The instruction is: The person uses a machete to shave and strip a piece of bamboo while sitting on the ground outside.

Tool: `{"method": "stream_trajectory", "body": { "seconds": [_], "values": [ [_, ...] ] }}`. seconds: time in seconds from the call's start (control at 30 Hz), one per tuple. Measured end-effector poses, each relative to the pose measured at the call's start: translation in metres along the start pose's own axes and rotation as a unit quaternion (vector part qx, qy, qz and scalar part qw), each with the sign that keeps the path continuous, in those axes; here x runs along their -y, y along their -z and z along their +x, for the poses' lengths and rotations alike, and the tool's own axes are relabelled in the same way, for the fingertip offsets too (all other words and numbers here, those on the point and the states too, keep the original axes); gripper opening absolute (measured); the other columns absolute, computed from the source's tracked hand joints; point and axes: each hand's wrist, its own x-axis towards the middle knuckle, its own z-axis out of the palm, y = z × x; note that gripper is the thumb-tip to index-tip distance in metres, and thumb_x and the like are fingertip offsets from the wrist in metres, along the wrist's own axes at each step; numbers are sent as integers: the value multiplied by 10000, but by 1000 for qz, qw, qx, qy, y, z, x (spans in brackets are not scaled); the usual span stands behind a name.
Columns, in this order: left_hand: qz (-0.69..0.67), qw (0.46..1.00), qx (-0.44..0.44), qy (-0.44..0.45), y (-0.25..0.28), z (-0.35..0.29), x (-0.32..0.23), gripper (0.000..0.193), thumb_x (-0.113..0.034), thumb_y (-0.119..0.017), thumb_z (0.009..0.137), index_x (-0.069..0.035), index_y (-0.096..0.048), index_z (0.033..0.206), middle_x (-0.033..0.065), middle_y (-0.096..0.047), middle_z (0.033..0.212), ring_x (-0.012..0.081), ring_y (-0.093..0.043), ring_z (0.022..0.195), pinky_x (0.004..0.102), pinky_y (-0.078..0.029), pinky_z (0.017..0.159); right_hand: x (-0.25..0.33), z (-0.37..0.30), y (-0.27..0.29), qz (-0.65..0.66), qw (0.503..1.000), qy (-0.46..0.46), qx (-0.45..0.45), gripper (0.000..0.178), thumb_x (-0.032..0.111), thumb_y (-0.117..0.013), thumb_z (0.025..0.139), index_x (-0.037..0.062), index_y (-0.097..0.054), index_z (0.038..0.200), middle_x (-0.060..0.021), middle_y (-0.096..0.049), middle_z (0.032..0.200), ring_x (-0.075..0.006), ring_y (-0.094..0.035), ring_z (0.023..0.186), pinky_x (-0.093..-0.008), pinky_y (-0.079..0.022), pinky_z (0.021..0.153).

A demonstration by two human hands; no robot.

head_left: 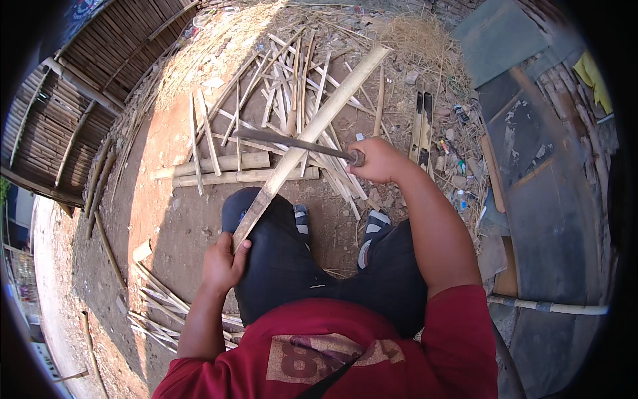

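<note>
A long, flat split bamboo strip [334, 108] runs slantwise across my left thigh and out over the ground. Its near end sits in my left hand [222, 266], which is closed around it with the thumb along the edge. My right hand [379, 160] is wrapped around the handle of a long, dark-bladed machete [322, 147]. The blade points left and crosses the strip near its middle; whether it touches or only passes above it, I cannot tell. Most of the handle is hidden inside my right fist.
Ahead lies a loose heap of split bamboo strips [282, 83], with whole bamboo poles [252, 176] nearer me. More strips [159, 306] lie by my left side. A bamboo-slat wall [50, 113] stands at left, dark panels [531, 146] at right. Dry straw [425, 43] lies far right.
</note>
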Motion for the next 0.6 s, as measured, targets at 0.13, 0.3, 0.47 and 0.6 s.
{"method": "stream_trajectory", "body": {
  "seconds": [0.13,0.3,0.47,0.6],
  "values": [
    [17,999,29,6,13,7,-12,490,-456,-660,976,-3,-531,841,248,-606,690,477,-625,688,534,-469,614,-28,9,5,43,995,-57,-69,538,320,-805,819,-2,-686,1234,-248,-727,1095,-397,-709,1014,-430,-551,910],
    [0,1000,6,-20,11,3,-4,477,-429,-666,975,2,-527,825,240,-571,650,467,-590,629,514,-442,585,43,-4,1,-122,989,78,6,476,277,-768,841,17,-685,1231,-239,-733,995,-379,-716,955,-460,-560,854],
    [-72,997,18,-7,9,12,1,489,-432,-672,970,-2,-517,797,236,-561,637,461,-576,612,504,-433,574,-35,3,22,147,971,-108,-157,469,277,-775,855,39,-687,1250,-192,-742,940,-326,-729,880,-419,-563,824],
    [-41,999,18,-26,11,12,-1,493,-431,-678,967,-3,-512,785,231,-553,630,458,-566,600,497,-427,563,-15,-11,23,78,990,-78,-87,484,286,-794,847,24,-682,1239,-160,-727,867,-284,-712,821,-407,-553,770]
  ]
}}
